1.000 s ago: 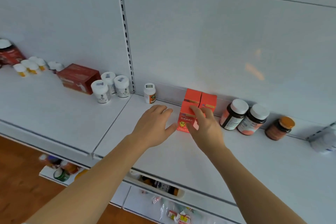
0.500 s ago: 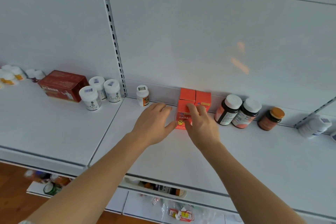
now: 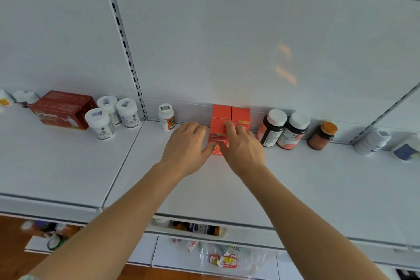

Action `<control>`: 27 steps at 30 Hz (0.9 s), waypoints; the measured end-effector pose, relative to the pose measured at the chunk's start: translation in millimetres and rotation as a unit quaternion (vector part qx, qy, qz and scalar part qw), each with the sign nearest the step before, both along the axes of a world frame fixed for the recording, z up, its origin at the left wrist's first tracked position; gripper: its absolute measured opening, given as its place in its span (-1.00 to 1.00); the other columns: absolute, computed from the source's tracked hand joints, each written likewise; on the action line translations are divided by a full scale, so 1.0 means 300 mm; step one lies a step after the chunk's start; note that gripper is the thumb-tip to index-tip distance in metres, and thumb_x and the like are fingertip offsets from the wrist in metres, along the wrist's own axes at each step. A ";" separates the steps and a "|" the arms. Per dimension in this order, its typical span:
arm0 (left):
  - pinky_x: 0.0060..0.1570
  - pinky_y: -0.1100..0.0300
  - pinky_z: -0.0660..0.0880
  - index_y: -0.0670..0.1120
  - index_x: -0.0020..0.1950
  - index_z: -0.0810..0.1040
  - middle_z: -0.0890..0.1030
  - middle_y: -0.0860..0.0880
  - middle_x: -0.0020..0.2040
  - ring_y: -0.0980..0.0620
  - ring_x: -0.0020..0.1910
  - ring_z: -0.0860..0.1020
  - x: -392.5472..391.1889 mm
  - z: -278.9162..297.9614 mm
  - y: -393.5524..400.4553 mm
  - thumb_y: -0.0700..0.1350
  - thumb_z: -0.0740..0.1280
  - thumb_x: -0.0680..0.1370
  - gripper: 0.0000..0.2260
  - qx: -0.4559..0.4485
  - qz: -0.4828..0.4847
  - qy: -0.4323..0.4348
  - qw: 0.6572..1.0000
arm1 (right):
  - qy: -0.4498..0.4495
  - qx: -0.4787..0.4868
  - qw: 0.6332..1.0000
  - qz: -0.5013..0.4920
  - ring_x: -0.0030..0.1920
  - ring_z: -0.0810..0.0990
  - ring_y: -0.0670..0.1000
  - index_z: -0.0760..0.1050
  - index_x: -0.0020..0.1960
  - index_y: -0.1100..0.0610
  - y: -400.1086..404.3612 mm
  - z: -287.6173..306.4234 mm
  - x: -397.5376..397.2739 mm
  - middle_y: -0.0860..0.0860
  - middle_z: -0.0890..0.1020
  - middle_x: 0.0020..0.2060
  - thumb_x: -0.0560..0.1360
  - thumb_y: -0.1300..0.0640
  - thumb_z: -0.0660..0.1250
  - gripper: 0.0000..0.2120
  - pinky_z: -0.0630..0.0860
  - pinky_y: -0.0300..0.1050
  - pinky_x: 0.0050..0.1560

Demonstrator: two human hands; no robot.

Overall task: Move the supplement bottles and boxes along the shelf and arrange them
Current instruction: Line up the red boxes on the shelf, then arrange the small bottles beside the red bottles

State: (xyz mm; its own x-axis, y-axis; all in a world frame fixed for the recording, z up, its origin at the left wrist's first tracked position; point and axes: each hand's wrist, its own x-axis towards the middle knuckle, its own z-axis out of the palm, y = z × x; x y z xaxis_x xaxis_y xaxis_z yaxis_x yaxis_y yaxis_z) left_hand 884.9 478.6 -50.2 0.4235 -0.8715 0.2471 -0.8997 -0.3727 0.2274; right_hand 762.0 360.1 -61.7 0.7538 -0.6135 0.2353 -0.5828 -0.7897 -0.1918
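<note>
two bare forearms, no sleeves, rings or watch visible.

White shelving (image 3: 68,166) against white panels, wooden floor (image 3: 11,263)

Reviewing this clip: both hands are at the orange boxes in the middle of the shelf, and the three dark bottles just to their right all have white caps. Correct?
Not quite. The head view shows both hands at the orange boxes, but only two dark bottles have white caps; the third has an orange cap.
</note>
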 end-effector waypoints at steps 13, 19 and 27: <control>0.24 -0.07 0.39 -0.15 0.21 0.52 0.54 -0.13 0.17 -0.18 0.22 0.46 -0.418 0.117 -0.256 0.09 0.21 0.55 -0.61 -0.040 -0.074 -0.081 0.993 | 0.007 -0.064 0.993 -0.103 0.52 0.17 0.19 0.25 0.50 0.12 -0.117 0.104 -0.550 0.15 0.30 0.49 0.57 -0.15 0.22 -0.40 0.17 0.08 0.49; 0.19 -0.05 0.42 -0.12 0.24 0.51 0.54 -0.09 0.16 -0.14 0.20 0.46 -0.852 0.125 -0.450 0.09 0.24 0.56 -0.63 -0.064 -0.146 -0.069 0.985 | 0.035 -0.040 0.986 -0.158 0.57 0.04 0.16 0.15 0.55 0.10 -0.225 0.146 -1.028 0.13 0.18 0.55 0.62 -0.18 0.11 -0.40 0.07 0.06 0.54; 0.39 0.04 0.28 -0.10 0.40 0.44 0.47 -0.09 0.38 -0.09 0.38 0.38 -1.476 0.106 -0.722 0.10 0.20 0.62 -0.58 -0.043 -0.250 -0.040 0.967 | 0.054 -0.016 0.963 -0.263 0.57 0.02 0.15 0.11 0.57 0.09 -0.379 0.145 -1.648 0.11 0.19 0.55 0.63 -0.19 0.06 -0.40 0.05 0.04 0.53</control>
